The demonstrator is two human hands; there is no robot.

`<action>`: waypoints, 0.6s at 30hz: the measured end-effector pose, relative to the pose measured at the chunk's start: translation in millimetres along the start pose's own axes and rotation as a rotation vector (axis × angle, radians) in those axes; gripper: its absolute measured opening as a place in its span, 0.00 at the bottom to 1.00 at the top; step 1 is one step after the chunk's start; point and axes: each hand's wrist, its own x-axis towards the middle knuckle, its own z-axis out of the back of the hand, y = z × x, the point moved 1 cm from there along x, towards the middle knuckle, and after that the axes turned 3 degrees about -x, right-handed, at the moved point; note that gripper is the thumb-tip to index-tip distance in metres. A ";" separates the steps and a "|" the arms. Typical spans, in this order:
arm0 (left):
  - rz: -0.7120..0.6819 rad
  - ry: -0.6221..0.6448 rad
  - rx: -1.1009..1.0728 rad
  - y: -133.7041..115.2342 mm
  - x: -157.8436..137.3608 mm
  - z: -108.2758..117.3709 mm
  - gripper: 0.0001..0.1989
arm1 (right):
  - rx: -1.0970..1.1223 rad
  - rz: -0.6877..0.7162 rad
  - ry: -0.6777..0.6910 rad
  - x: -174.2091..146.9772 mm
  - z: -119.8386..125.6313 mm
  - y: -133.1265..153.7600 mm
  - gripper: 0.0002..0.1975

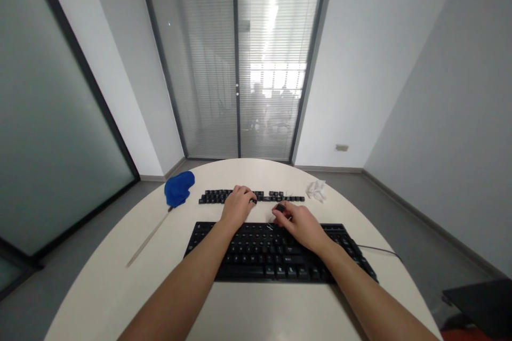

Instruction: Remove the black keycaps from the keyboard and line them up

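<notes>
My left hand (pixel 238 206) reaches over the rows of loose black keycaps (pixel 216 196) behind the keyboard. Its thumb and fingers close around a small black keycap (pixel 253 201) at the right end of the hand. My right hand (pixel 302 224) is above the back edge of the black keyboard (pixel 256 261), pinching what looks like a keycap puller (pixel 280 207) with a black body and thin wire loops. The wires point down and left over the top key rows. Parts of the keyboard are hidden under both forearms, and several of its upper keys look bare.
A blue cloth duster (pixel 178 189) with a long pale handle lies on the left of the round white table (pixel 280 309). Crumpled white tissue (pixel 317 190) sits at the right rear. From the keyboard's right side a black cable (pixel 380 249) runs over the table edge.
</notes>
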 end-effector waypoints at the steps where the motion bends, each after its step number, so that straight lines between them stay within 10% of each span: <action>1: 0.005 -0.002 0.000 0.9 0.1 -0.2 0.07 | 0.005 -0.001 0.002 0.1 -0.1 -0.2 0.14; 18: 0.050 -0.013 0.019 11.9 -0.4 -11.6 0.08 | -0.006 0.016 0.003 0.0 -1.9 -1.4 0.15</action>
